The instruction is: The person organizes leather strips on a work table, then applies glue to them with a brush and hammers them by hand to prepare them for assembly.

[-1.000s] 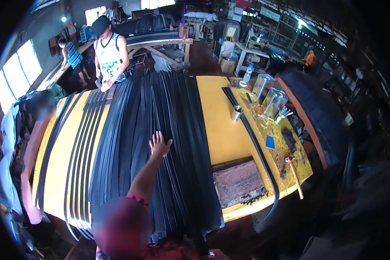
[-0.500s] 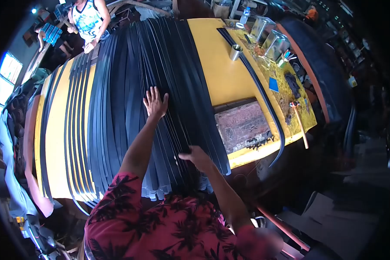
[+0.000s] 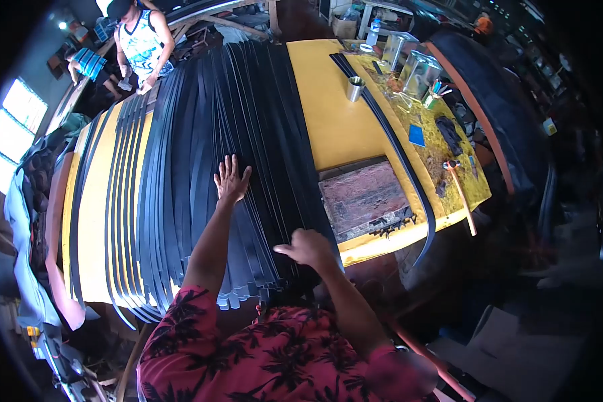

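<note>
Many long black strips lie side by side across a yellow-topped table. My left hand rests flat on the strips near their middle, fingers spread. Nearer the table's front edge, my right hand is over the strips with its fingers curled and the thumb pointing left. What that hand holds, if anything, is hidden. The strips' ends hang unevenly at the front edge.
Right of the strips are a dark stone-like slab, a metal cup, a curved black strip bundle, a hammer and clear containers. A co-worker stands at the far left edge; another person bends behind.
The view has shifted slightly. My left hand has slid a little toward me, still flat on the strips. My right hand's fingers look more curled. More of the co-worker shows.
</note>
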Motion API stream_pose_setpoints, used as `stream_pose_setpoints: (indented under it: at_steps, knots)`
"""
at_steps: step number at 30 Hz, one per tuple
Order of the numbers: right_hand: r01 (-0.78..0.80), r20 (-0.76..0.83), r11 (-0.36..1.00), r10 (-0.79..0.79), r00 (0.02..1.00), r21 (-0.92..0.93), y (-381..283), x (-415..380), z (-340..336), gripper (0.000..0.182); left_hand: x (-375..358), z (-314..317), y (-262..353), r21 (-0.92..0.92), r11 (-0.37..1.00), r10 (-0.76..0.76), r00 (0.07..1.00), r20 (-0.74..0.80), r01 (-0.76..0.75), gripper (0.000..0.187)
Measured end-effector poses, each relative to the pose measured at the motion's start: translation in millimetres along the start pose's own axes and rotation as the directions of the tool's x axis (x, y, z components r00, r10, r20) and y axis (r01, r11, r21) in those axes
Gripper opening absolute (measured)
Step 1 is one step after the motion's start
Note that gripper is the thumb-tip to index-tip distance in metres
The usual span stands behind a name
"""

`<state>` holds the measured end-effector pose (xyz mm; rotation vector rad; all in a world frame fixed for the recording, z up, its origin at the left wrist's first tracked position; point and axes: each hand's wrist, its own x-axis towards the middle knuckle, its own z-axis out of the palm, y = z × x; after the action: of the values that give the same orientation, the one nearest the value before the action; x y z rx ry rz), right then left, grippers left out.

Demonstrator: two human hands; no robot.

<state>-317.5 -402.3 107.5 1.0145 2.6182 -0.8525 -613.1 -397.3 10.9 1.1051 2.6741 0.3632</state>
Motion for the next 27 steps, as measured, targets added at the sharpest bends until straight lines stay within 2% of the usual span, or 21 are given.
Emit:
stream_pose_setpoints:
  at_steps: [2,4,6,8,9,10,11,12,13,14,16,17,18,20,21,22,24,25,26,27]
  knots:
    - [-0.125,0.231,0.894,0.025,0.973,0.431,50,-33,-25,0.059,-14,3,8,0.023,0.999,-0.030,0.998,-0.047,0.031,0.078]
    - [-0.097,0.157,0.795,0.002,0.988,0.599,115,-74,-26,0.057,-42,4,21,0.100,0.992,-0.057,0.988,-0.143,0.072,0.074]
    - [-0.182,0.138,0.630,0.119,0.983,0.755,188,-121,-16,0.055,-84,-5,47,0.135,0.987,-0.055,0.966,-0.252,0.091,0.066]
    - [-0.221,0.051,0.542,0.311,0.949,0.811,254,-164,-15,0.041,-114,-3,59,0.087,0.990,-0.089,0.968,-0.233,0.112,0.063]
    - [-0.134,-0.013,0.346,0.393,0.920,0.928,299,-175,16,0.038,-115,24,33,0.094,0.993,-0.045,0.962,-0.270,0.073,0.063]
    - [-0.115,-0.039,0.330,0.425,0.905,0.937,348,-177,47,0.038,-135,23,45,0.123,0.969,-0.188,0.963,-0.191,0.214,0.063]
    - [-0.162,-0.196,0.542,0.541,0.818,0.825,395,-179,77,0.039,-150,31,42,0.124,0.969,-0.189,0.962,-0.196,0.216,0.063]
    - [-0.245,-0.372,0.713,0.590,0.717,0.657,425,-180,86,0.041,-163,37,37,0.116,0.966,-0.202,0.957,-0.210,0.229,0.063]
    - [-0.354,-0.289,0.655,0.666,0.688,0.667,422,-187,55,0.063,-174,41,36,0.126,0.961,-0.216,0.955,-0.204,0.245,0.062]
    - [-0.338,-0.309,0.657,0.666,0.679,0.673,425,-181,49,0.063,-186,42,36,0.136,0.956,-0.231,0.952,-0.202,0.261,0.062]
    - [-0.432,-0.341,0.628,0.746,0.572,0.647,441,-163,45,0.092,-209,45,39,0.117,0.953,-0.256,0.949,-0.183,0.279,0.062]
    - [-0.449,-0.262,0.611,0.737,0.623,0.652,456,-147,47,0.114,-216,48,38,0.113,0.950,-0.271,0.947,-0.170,0.292,0.062]
    - [-0.430,-0.331,0.637,0.734,0.593,0.640,453,-134,52,0.117,-223,51,36,0.112,0.944,-0.292,0.944,-0.156,0.311,0.062]
    - [-0.381,-0.419,0.759,0.624,0.660,0.529,453,-114,47,0.118,-232,61,31,0.054,0.935,-0.334,0.922,-0.194,0.350,0.064]
    - [-0.349,-0.541,0.822,0.562,0.625,0.451,454,-107,48,0.108,-237,65,35,0.004,0.947,-0.300,0.893,-0.334,0.320,0.063]
    - [-0.332,-0.552,0.831,0.547,0.630,0.446,460,-99,44,0.108,-235,67,37,-0.006,0.945,-0.308,0.885,-0.350,0.327,0.063]
    - [-0.328,-0.404,0.633,0.732,0.549,0.701,457,-101,29,0.088,-239,62,55,-0.274,0.957,-0.235,0.811,-0.535,0.096,0.058]
    - [-0.316,-0.473,0.713,0.669,0.573,0.626,464,-102,27,0.070,-237,59,69,-0.287,0.958,-0.193,0.763,-0.616,0.010,0.053]
    - [-0.160,-0.618,0.803,0.554,0.558,0.574,481,-98,43,0.055,-239,44,96,-0.357,0.933,-0.200,0.759,-0.619,-0.046,0.054]
    - [-0.112,-0.594,0.844,0.457,0.662,0.524,486,-115,34,0.051,-237,33,122,-0.396,0.917,-0.224,0.750,-0.622,-0.055,0.053]
